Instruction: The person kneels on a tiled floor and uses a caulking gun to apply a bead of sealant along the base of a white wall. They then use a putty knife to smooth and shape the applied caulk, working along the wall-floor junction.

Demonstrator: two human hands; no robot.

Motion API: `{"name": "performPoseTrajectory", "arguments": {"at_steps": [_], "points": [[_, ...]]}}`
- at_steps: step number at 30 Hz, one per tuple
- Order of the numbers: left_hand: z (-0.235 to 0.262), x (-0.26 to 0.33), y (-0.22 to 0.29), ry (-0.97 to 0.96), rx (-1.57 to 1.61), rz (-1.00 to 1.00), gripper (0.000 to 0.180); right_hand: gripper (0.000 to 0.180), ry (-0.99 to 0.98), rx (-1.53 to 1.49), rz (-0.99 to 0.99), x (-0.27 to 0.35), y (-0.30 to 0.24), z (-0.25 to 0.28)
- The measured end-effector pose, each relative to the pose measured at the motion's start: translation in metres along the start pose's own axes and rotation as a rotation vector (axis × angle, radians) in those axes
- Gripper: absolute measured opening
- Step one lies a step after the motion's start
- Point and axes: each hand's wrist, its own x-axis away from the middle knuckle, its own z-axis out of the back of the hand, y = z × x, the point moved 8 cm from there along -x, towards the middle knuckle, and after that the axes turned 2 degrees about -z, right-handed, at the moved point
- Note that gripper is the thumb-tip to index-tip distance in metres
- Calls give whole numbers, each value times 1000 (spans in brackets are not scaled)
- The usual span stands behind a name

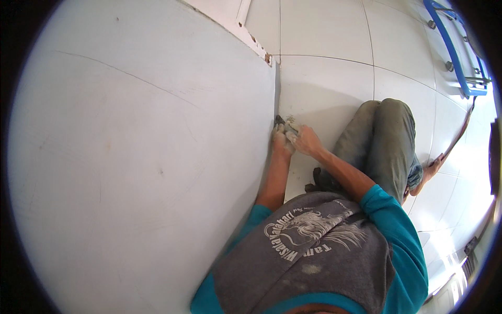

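My left hand (281, 142) and my right hand (307, 140) meet at the foot of a big white wall (146, 157), where it joins the white floor tiles (324, 89). Their fingers are closed together around a small grey and dark thing (284, 123) pressed into the grey seam (277, 94) between wall and floor. What the thing is I cannot tell. My left forearm runs along the wall. My right arm, in a teal sleeve, reaches across from my bent knee.
My knee in grey trousers (389, 131) and a bare foot (431, 170) rest on the tiles at right. A small dark object (320, 181) lies by my right forearm. A blue metal frame (455, 47) stands at top right, and a thin brown stick (460, 136) below it. Chipped white trim (246, 31) edges the wall's far end.
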Motion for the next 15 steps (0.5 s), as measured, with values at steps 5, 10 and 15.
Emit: {"name": "performPoseTrajectory", "arguments": {"at_steps": [5,10,15], "points": [[-4,2,5,73,11,-29,33,47,18,-104,55,-10,4,4],[-8,-3,-3,71,22,54,36,48,-7,-106,27,-20,27,-5],[2,-13,-7,88,71,62,36,47,51,-123,75,-25,24,-8]]}}
